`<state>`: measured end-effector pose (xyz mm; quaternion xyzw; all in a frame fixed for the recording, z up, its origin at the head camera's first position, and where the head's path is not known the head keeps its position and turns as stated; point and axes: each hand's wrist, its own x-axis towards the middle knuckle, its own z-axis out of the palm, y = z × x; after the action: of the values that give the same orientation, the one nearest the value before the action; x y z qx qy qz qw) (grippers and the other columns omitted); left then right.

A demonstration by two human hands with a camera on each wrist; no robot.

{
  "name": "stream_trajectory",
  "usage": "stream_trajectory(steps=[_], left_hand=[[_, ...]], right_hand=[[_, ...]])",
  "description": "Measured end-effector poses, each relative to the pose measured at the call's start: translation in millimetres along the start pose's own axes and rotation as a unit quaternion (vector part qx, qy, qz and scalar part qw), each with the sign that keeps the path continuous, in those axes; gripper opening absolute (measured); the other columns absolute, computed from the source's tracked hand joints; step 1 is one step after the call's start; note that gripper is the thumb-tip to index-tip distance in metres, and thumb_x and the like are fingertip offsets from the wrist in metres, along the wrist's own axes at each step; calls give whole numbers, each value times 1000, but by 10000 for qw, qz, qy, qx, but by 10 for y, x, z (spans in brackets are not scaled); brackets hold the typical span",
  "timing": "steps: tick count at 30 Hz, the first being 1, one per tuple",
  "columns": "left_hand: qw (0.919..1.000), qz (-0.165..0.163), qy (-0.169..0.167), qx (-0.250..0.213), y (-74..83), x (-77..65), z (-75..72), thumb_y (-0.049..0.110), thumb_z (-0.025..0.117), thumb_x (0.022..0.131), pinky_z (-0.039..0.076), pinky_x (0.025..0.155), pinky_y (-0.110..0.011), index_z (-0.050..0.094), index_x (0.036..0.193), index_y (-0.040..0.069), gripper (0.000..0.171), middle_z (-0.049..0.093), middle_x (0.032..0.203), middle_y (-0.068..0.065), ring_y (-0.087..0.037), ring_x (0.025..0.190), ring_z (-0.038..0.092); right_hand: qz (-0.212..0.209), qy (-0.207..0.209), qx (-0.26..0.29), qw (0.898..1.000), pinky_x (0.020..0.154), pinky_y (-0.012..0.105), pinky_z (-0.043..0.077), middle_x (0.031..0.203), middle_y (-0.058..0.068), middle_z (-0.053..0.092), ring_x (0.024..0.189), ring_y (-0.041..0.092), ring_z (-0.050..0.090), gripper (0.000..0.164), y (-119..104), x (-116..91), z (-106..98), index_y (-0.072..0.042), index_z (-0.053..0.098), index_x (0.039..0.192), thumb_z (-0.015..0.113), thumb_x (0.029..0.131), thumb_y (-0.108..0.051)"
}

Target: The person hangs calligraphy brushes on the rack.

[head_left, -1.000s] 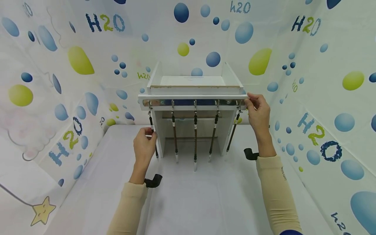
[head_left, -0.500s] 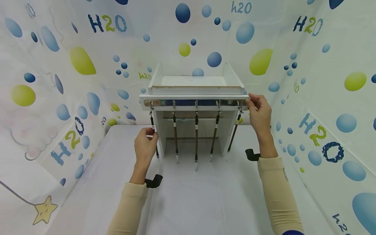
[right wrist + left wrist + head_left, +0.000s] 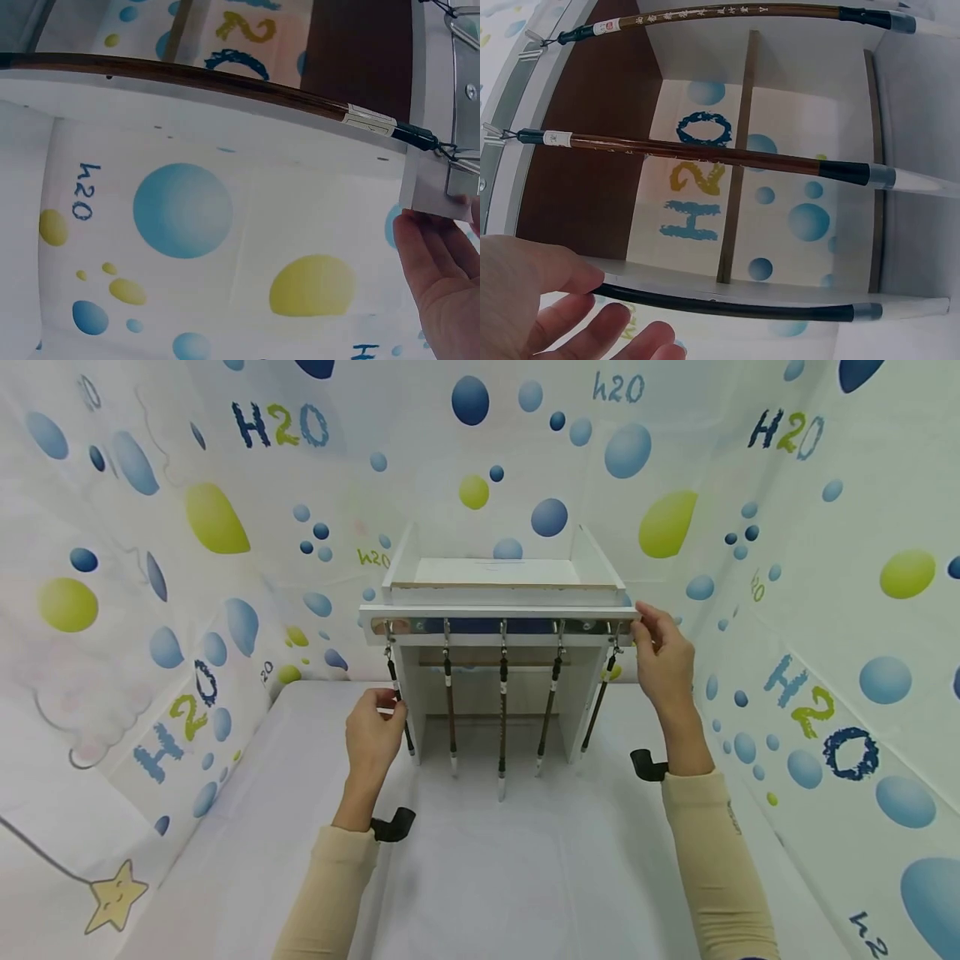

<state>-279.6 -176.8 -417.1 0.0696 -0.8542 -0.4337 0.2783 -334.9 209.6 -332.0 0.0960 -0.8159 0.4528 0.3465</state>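
Observation:
Several Chinese calligraphy brushes hang tip-down from hooks on a metal rail (image 3: 468, 626) along the front board of a white wooden rack. My left hand (image 3: 372, 731) pinches the leftmost brush (image 3: 409, 741) by its upper handle, between thumb and fingers. In the left wrist view, that dark-handled brush (image 3: 727, 306) runs out from my fingertips to a white tip, while its hook end is hidden behind the hand. My right hand (image 3: 666, 660) grips the right end of the front board. Close to it hangs the rightmost brush (image 3: 225, 84), brown with a white label, which that hand does not touch.
Other brushes, including a middle one (image 3: 502, 718), hang between the rack's white side panels (image 3: 588, 693). An open-topped white tray (image 3: 495, 572) forms the rack's top. The rack stands on a white-covered table (image 3: 480, 877), with bubble-printed walls (image 3: 300, 568) around.
The lower end of the leftmost brush has swung slightly right with my left hand. My right hand keeps its place on the board, and the head view has shifted a little.

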Motion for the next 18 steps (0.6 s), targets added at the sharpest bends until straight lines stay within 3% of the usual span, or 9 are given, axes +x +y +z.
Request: stream_trajectory(steps=[4,6,13,18], left_hand=[[10000,-37,-33,-38,15,-16,-14,18,61,95,55,72,-45,65,119,3,28,72,109,-16,-32,90,72],[10000,-22,-49,-81,39,-27,-27,19,61,95,56,74,-46,64,120,3,29,72,111,-16,-32,91,72],[9989,244,-191,-363,150,-134,-131,22,60,96,57,82,-46,61,124,2,34,69,116,-15,-32,99,70],[9964,697,-432,-219,204,-303,-206,23,58,100,54,95,-49,56,135,0,42,64,130,-18,-35,116,65]], right_hand=[[-190,-173,-263,9993,100,44,52,141,13,61,127,29,62,44,-26,-40,-15,-12,49,148,47,106,-27],[-250,-215,-358,9988,102,50,50,146,13,57,131,31,58,47,-42,-64,-27,-11,44,151,45,107,-28],[-603,52,-799,9950,111,50,43,151,14,51,140,33,49,48,-168,-230,-58,-5,46,148,52,103,-24],[-1097,210,-1160,9869,115,53,37,144,22,53,138,38,47,47,-274,-462,-68,4,50,141,61,98,-13]])
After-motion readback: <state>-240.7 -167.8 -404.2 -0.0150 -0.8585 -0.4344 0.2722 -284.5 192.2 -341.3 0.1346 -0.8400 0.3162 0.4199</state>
